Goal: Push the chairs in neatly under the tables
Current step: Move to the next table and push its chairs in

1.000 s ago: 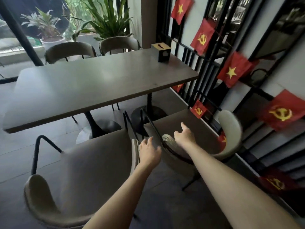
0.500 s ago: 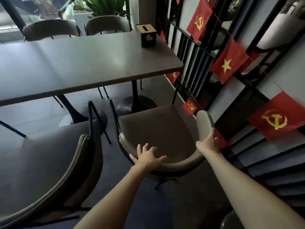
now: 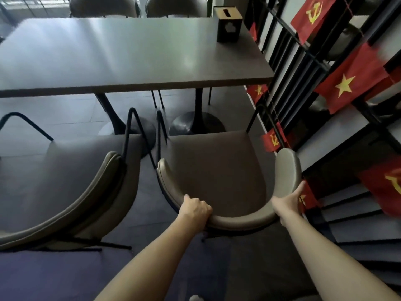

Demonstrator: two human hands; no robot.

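Observation:
A brown padded chair with a curved grey backrest stands pulled out in front of the dark table, its seat facing the table edge. My left hand is curled over the left part of the backrest rim. My right hand wraps the rim's right curve, thumb pointing up. A second chair of the same kind stands to the left, also away from the table, angled slightly.
A black tissue box sits on the table's far right corner. Two pedestal bases stand under the table. A black metal railing hung with red flags runs close along the right. Two more chairs sit beyond the table.
The view has squared up behind the right chair. My left hand went from resting flat with spread fingers to curling over the backrest; my right hand stays on the right curve.

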